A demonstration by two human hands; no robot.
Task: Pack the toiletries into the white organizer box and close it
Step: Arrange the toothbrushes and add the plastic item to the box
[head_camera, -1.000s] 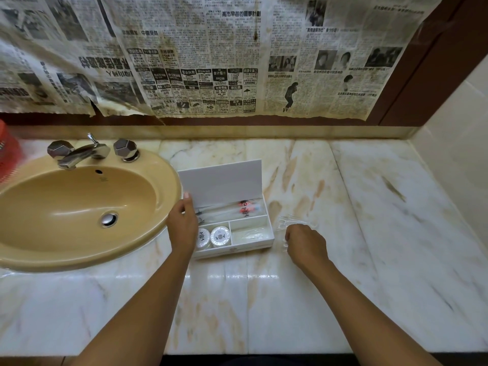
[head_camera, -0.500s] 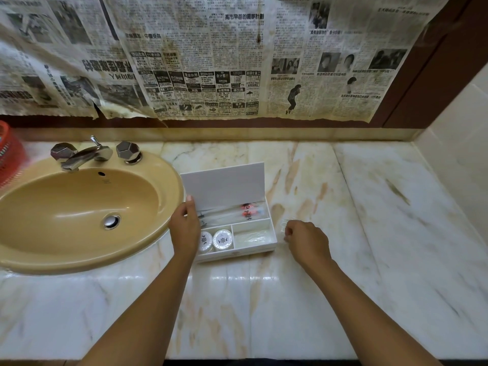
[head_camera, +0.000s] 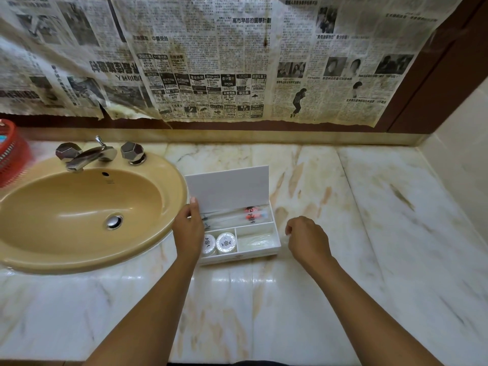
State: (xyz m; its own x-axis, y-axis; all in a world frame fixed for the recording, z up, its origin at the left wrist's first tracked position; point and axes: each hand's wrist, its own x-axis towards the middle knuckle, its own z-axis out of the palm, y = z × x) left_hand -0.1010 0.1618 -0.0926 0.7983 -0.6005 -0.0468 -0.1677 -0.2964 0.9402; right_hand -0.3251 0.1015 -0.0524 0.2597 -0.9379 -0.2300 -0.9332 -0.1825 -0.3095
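The white box [head_camera: 232, 228] is sitting open on the counter [head_camera: 343, 260] beside the sink [head_camera: 79, 212], lid upright. The clear packet seen beside it 1 s ago is no longer lying there; the right hand [head_camera: 307, 240] is curling over that spot, its grip contents hidden. The left hand [head_camera: 188, 231] is steadying the box's left wall. Inside are lying 2 round tins [head_camera: 225, 243], wrapped toothbrushes [head_camera: 237, 215] and a clear sachet [head_camera: 257, 241]. Packing is appearing nearly finished.

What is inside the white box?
The box holds wrapped toothbrushes at the back, two round tins front left and a clear packet front right. The left hand covers part.
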